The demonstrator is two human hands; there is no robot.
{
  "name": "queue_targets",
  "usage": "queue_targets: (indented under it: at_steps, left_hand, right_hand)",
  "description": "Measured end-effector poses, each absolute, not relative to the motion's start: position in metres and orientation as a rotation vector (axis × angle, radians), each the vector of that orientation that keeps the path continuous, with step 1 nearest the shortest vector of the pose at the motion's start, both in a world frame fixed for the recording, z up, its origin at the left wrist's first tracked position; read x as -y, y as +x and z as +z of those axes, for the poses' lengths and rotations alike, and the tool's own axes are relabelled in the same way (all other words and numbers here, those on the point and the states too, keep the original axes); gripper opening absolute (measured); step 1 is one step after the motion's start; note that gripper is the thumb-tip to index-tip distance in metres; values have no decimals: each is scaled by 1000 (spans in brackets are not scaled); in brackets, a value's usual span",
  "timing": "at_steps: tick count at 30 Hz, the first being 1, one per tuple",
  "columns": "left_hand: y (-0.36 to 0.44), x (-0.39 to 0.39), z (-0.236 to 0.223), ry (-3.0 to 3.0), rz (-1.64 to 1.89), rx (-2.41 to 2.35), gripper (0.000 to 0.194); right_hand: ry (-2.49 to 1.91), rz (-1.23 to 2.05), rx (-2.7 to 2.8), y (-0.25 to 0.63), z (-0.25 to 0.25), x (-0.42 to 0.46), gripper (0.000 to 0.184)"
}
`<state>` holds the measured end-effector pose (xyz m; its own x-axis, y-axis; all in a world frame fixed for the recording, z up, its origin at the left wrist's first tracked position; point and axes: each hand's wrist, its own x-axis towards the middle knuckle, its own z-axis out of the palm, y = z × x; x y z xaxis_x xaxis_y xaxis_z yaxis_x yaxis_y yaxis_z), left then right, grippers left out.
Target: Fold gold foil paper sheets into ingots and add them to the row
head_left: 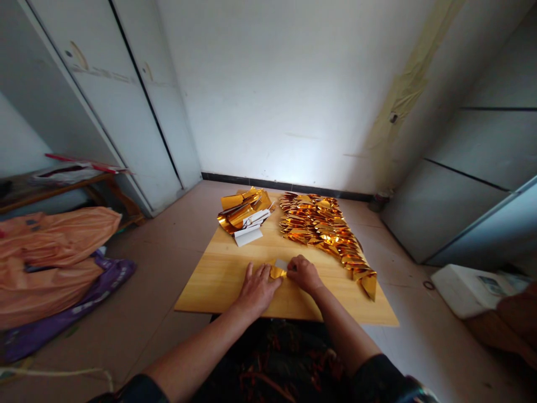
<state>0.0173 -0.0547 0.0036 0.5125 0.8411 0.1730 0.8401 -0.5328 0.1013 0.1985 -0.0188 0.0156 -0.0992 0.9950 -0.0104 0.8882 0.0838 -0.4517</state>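
Note:
On the wooden board (235, 268) in front of me lies a small sheet of gold foil paper (277, 272), partly folded, with a pale grey-white patch of its back showing. My left hand (259, 288) rests flat at its left side, fingers stretched and fingertips touching it. At the right edge of the sheet, my right hand (305, 273) has its fingers pinched together on the paper. Farther back on the left is a pile of loose gold sheets (247, 208), some showing white backs (248, 235). Overlapping rows of folded gold pieces (314, 221) stretch along the right side.
A white wall (272, 101) stands behind the board, with grey cabinets (138, 84) to the left. Orange cloth (54, 252) and a purple bag (79, 305) lie at the left. A grey appliance-like cabinet (453, 190) and a white box (465, 294) are at the right.

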Motion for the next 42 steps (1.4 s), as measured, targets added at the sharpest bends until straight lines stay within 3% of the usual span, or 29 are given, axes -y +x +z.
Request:
queue_targets:
  at_steps: [5,14,22,26,32,42]
  left_hand:
    - [17,50,14,2645,396,-1520,17]
    - [16,20,13,2268,554,-1588,9]
    - [7,13,18,2295,432,-1358,10]
    - [5,10,16,2328,372,-1333,11]
    - [4,9,11,2362,381,-1330,12]
    - [4,8,14,2353,307,-1308,18]
  right_hand:
    - [-1772,404,2139,206,13,20,19]
    - [-1588,170,2319,183,16,60,17]
    - [-1297,300,2381,197,8,62,9]
    - [-1225,324,2356,208,0,50,22]
    - [-1276,330,2393,202,-2,43,7]
    - [-1035,442,2432,195,1,35,24]
